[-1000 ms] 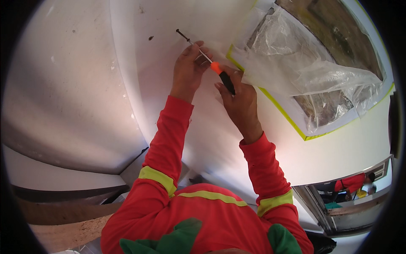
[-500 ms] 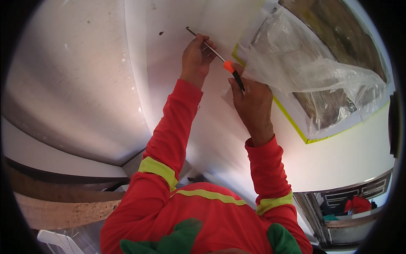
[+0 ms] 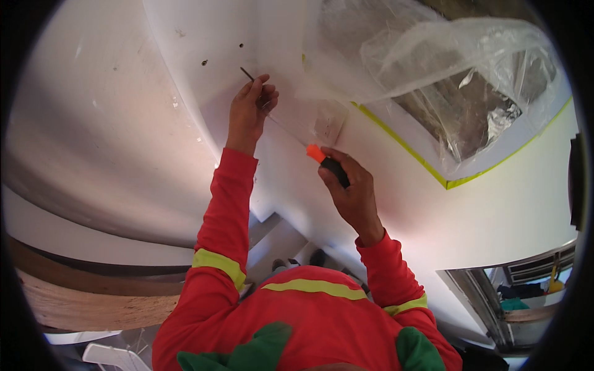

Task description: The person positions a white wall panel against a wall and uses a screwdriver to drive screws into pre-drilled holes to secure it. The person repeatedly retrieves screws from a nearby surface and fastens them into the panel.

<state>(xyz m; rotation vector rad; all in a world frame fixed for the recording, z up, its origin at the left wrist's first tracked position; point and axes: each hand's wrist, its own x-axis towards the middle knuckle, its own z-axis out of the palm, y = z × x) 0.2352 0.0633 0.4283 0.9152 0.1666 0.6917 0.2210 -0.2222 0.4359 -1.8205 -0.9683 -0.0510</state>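
Pinching a slim, tilted dark rod (image 3: pixel 247 73) near two small dark spots (image 3: pixel 204 62) on the white wall (image 3: pixel 210 93): left hand (image 3: pixel 250 105). Gripping an orange-and-black-handled screwdriver (image 3: pixel 315 153), slanted toward the left hand: right hand (image 3: pixel 354 187).

Strong fisheye bend, black corners; wall (image 3: pixel 408 229) unevenly lit; plastic sheet (image 3: pixel 427 59) glinting
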